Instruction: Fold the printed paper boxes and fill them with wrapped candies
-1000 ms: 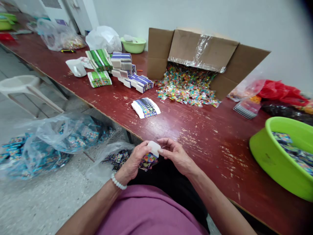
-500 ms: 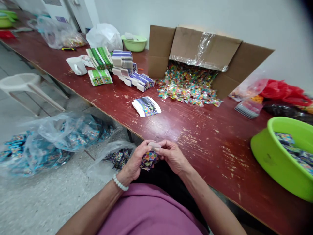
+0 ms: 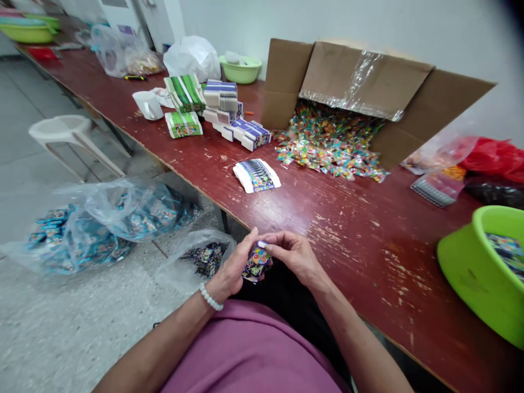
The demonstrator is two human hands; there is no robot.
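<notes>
My left hand point(image 3: 234, 266) and my right hand point(image 3: 293, 256) both grip a small colourful printed box point(image 3: 256, 262), held over my lap just off the near edge of the red-brown table point(image 3: 347, 229). Fingers of both hands are closed round it, and its white flap is folded down out of sight. A bead bracelet circles my left wrist. A small stack of flat, unfolded box blanks point(image 3: 257, 176) lies on the table in front of me.
A tipped cardboard carton point(image 3: 368, 87) spills wrapped candies point(image 3: 327, 147). Stacks of green and purple boxes point(image 3: 213, 109), a white cup point(image 3: 148, 105), a green basin point(image 3: 487, 273) at right, clear bags of boxes point(image 3: 102, 224) on the floor, a white stool point(image 3: 65, 134).
The box's white flap, open one second ago, has been pressed shut between my fingers. My view has shifted slightly, so everything sits further right in frame.
</notes>
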